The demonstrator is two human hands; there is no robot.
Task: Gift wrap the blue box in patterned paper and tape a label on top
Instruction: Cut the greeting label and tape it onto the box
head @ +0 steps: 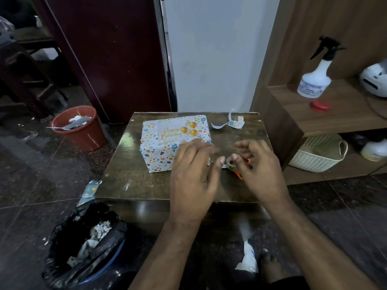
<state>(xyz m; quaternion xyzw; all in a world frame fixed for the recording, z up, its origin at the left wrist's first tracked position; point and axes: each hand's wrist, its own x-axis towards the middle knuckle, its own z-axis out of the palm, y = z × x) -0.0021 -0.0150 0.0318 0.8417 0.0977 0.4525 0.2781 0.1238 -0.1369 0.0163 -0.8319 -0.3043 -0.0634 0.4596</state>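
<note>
Though glossy-wrapped, boxy gift point(167, 143), ringed tape point(231, 163).

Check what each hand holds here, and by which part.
The right hand holds the tape roll, fingers curled round its ring. The left hand seems to pinch the tape's loose end, though that is blurred.

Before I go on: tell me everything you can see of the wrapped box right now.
The wrapped box sits flat on the left half of the dark wooden table, fully covered in white paper with small coloured dots and shapes; no blue shows. A pale "Happy Birthday" label with gold balloons lies on its top face. The left hand hovers over its near right corner, hiding that part; contact is unclear. Tape on the label is too faint to confirm.
</note>
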